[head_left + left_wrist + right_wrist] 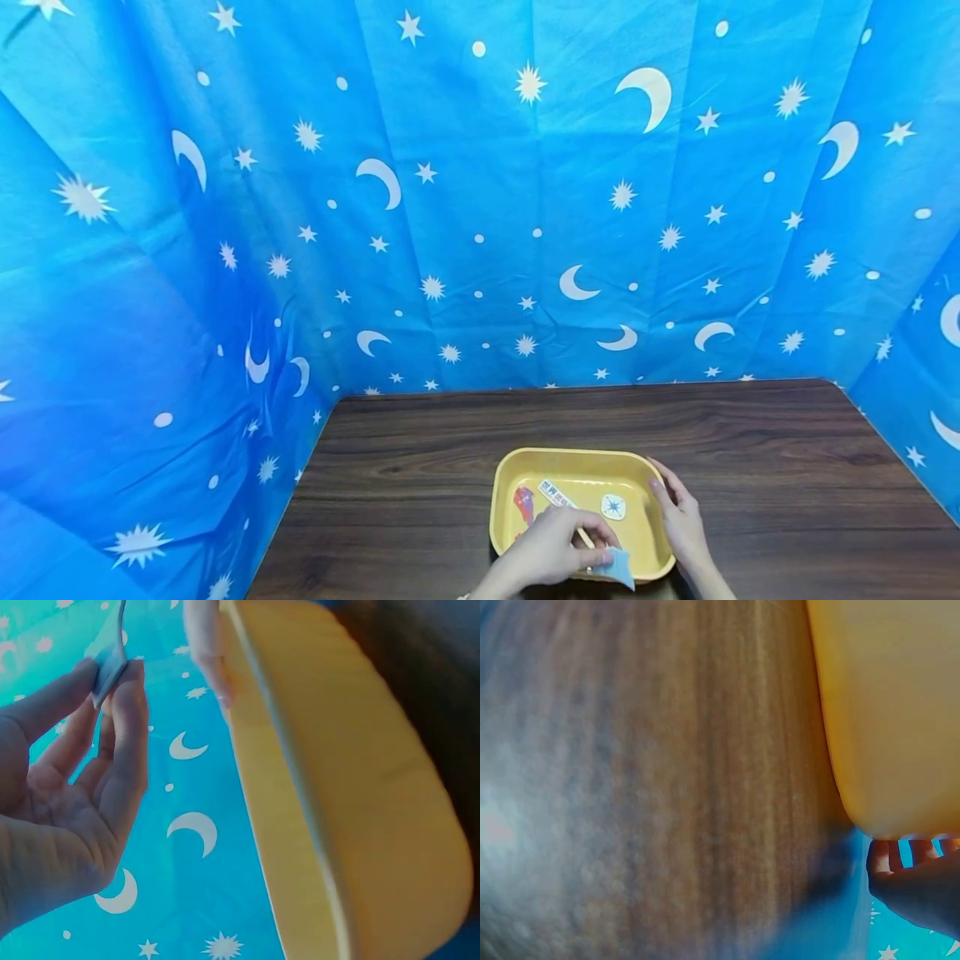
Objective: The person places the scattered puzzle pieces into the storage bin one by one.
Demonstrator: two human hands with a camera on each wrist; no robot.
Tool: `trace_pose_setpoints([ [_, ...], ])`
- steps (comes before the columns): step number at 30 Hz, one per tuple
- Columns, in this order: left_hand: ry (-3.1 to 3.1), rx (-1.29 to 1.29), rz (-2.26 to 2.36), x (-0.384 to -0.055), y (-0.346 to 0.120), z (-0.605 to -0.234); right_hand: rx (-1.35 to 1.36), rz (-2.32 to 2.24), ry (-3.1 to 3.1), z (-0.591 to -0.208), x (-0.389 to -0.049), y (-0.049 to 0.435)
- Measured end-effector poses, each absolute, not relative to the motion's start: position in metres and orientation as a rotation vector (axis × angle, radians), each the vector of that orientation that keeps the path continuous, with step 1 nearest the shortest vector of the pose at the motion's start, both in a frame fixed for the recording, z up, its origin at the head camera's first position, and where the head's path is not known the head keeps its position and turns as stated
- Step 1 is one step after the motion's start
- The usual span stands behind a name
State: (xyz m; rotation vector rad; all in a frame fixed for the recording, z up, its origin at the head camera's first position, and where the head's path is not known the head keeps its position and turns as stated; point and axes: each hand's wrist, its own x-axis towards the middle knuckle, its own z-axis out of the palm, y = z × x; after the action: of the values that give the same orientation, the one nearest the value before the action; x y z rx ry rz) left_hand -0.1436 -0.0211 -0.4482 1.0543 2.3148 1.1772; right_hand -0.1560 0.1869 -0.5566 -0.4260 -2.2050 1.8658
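Between thumb and fingertips, my left hand (553, 546) pinches a thin light blue flat piece (619, 568) over the near side of a yellow tray (573, 452). The left wrist view shows this flat piece (111, 675) edge-on. My right hand (684, 523) holds the tray's right side, thumb at the rim and fingers outside. Inside the tray lie a white square piece with a blue compass star (613, 506), a white strip with dark characters (557, 493) and a red and purple piece (524, 502). My left hand covers part of the tray's inside.
The tray is near the front of a dark wood-grain table (390, 500). A blue cloth with white moons and stars (480, 208) hangs behind the table and along both sides.
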Motion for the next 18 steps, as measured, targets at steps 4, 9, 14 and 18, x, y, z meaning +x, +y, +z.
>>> trace_pose_setpoints([
  [4,2.245,0.859,1.391,-0.154,-0.014,-0.447,-0.422,1.868,-2.206,-0.556,-0.156,0.187],
  [9,2.147,0.641,1.569,-0.163,-0.008,-0.447,-0.409,1.858,-2.215,-0.554,-0.156,0.188],
  [14,2.106,0.557,1.676,-0.174,-0.006,-0.445,-0.411,1.861,-2.219,-0.554,-0.155,0.188],
  [18,2.147,0.499,1.670,-0.184,-0.007,-0.442,-0.408,1.865,-2.231,-0.555,-0.156,0.188],
])
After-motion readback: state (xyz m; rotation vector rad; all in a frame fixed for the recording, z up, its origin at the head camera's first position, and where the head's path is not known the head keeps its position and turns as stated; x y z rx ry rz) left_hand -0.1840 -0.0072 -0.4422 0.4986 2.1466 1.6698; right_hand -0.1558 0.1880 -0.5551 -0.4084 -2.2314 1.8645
